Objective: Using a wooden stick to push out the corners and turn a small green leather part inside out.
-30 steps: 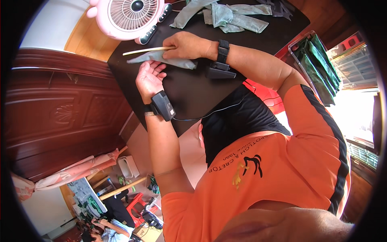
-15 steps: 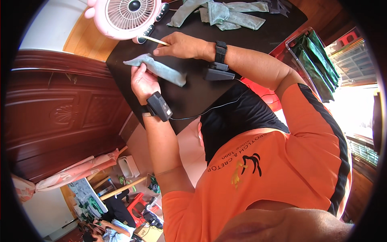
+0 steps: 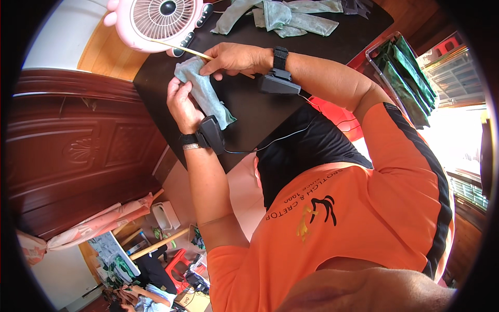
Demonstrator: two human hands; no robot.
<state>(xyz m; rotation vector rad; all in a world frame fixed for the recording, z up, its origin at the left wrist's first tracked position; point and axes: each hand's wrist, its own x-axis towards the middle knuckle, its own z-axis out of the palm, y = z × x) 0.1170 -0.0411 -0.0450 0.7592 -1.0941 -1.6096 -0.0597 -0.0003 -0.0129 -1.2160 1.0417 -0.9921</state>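
A pale grey-green strip of fabric [image 3: 207, 96], folded or tube-like, hangs over the dark table, its lower end showing a darker green edge. My left hand [image 3: 183, 104] pinches its upper part between thumb and fingers. Close beside it, my right hand [image 3: 231, 60] is closed around a thin, light-coloured stick [image 3: 182, 49], which slants across the palm and pokes out on both sides. The right fingertips also touch the top edge of the strip. Whether they grip the fabric too is hard to make out.
A pink fan [image 3: 167, 23] stands at the table's far left. Several similar strips [image 3: 291, 18] lie at the back of the dark table [image 3: 249, 112]. To the right, a clear bin [image 3: 382, 70] holds dark green pieces. Cables run from both wrist devices. Another person [image 3: 148, 299] is at lower left.
The strip has turned to hang more steeply, its lower end closer to me. My right hand, with the stick, has come to the strip's top edge. The stick shows longer now.
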